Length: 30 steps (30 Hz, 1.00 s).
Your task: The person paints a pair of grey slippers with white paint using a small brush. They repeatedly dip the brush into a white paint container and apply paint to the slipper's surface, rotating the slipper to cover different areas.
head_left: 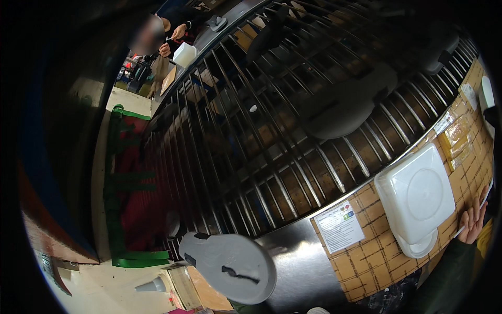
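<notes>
A grey shoe sole (230, 267) with dark marks on its face is raised at the lower middle, past the end of the metal rods. The green sleeve of my left arm (246, 307) runs in beneath it; my left hand is hidden behind the sole, which it seems to hold up. At the right edge, my right hand (471, 224) has its fingers closed round a thin white stick (490, 192). Beside that hand stands a white plastic tub (415, 180) on the brown work surface (366, 275).
Grey soles (350, 107) lie on a rack of metal rods (285, 196). A printed sheet (339, 226) and a yellow packet (456, 141) lie near the tub. Left is a green-framed bin (140, 259). At the far upper left, another person's hands (178, 33) work beside a white container (185, 54).
</notes>
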{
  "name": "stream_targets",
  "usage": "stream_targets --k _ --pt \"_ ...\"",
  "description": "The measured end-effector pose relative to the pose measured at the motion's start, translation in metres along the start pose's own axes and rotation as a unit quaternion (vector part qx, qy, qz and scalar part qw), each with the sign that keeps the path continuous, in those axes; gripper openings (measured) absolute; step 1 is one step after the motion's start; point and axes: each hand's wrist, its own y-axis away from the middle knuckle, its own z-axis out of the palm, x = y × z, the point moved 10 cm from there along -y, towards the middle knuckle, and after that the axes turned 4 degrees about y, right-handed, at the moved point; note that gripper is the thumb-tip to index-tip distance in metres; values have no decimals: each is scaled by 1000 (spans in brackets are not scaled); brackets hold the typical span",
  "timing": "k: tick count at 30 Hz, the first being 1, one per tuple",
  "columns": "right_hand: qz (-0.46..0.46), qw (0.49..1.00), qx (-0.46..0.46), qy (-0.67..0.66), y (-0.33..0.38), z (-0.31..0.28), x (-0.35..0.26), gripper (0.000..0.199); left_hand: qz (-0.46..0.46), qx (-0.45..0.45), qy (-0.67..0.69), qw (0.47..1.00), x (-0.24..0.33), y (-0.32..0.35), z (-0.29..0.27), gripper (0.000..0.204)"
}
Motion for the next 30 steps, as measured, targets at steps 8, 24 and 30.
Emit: stream_targets --k 8,24,30 --pt "9 1000 -25 15 -1 4 1 47 -32 29 -8 999 -12 -18 27 46" --pt "7 1000 -24 -2 -2 6 1 47 112 90 -173 974 32 -2 -13 62" --pt "9 999 -23 22 -1 3 -2 46 114 178 -294 932 43 -4 -17 65"
